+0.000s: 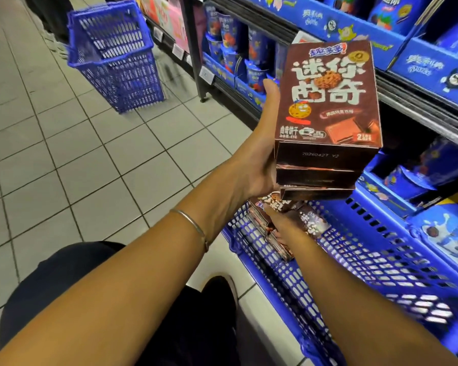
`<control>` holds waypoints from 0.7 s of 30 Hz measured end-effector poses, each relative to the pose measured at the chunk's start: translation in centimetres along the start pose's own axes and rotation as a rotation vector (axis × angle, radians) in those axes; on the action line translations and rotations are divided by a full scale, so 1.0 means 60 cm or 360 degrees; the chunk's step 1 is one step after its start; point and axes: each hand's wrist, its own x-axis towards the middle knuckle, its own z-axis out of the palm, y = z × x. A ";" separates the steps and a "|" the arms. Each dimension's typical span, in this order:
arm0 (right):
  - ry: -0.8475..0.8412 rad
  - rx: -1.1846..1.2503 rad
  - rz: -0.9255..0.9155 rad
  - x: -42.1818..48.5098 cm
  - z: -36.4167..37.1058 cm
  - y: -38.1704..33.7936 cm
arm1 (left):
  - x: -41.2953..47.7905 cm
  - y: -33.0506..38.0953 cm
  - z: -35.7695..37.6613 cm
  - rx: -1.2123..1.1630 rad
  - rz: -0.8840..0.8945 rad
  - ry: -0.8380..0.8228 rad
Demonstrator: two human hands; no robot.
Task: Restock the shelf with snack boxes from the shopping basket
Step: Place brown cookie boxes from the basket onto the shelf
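Three snack boxes [328, 101] in one stack at about 1 o'clock, brown, flat on each other, the top one face up. Held from the side by the left hand [262, 159]: palm against the edges of the stack, thumb up along the top box, other fingers hidden behind, so closed firmly around the stack as far as visible. Carries a thin bracelet [193, 225] on the wrist.

Lower, near the centre and slightly towards 4 o'clock, the right hand [283, 225], down inside the blue shopping basket [381, 260], resting on more brown boxes [312, 223] of the same kind. Touches them for sure; cannot tell whether already closed on one, because of blur and hidden fingertips.

Judging from this: early or middle of the job, in the collecting step. None of the brown boxes visible yet on the shelf [421, 109] at 2 to 3 o'clock, only blue packs and blue display trays there, plus a dark gap just behind the stack, perhaps the place to fill. Still to do: take out the rest and set all in the shelf.

Inside the near basket: several brown boxes at its far end, some on edge, some leaning; exact count not clear. At 11 o'clock, well apart on the tiled floor, a second blue basket [111, 48], seemingly without goods, though blurred.
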 end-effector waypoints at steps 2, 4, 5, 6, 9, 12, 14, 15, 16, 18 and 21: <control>0.0049 -0.0027 -0.0032 0.008 -0.004 0.005 | 0.000 0.000 -0.001 0.0026 0.0008 -0.0004; 0.0018 -0.0018 -0.0035 0.012 -0.011 0.014 | 0.001 0.001 0.002 0.0036 0.0017 -0.0003; 0.0012 -0.0007 -0.0036 0.014 -0.016 0.019 | 0.001 0.002 0.003 0.0047 0.0023 0.0002; 0.0026 0.0001 -0.0042 0.013 -0.020 0.023 | 0.002 0.003 0.004 0.0058 0.0027 0.0002; 0.0176 -0.0036 -0.0081 0.011 -0.035 0.044 | 0.004 0.003 0.005 0.0065 0.0016 -0.0027; 0.0293 -0.0087 -0.0077 0.005 -0.049 0.074 | 0.006 0.003 0.007 0.0080 0.0016 -0.0061; 0.0416 -0.0039 -0.0029 -0.002 -0.058 0.091 | 0.008 0.004 0.009 0.0088 0.0016 -0.0064; 0.0489 0.0021 0.0010 -0.006 -0.061 0.098 | 0.009 0.003 0.010 0.0090 0.0016 -0.0067; 0.0553 0.0085 0.0049 -0.009 -0.064 0.104 | 0.012 0.003 0.011 0.0088 0.0010 -0.0074; 0.0584 0.0201 0.0128 -0.011 -0.072 0.121 | 0.016 0.000 0.013 0.0090 -0.0011 -0.0079; 0.0410 0.0479 0.0135 -0.018 -0.093 0.141 | 0.019 -0.004 0.018 0.0118 -0.0008 -0.0065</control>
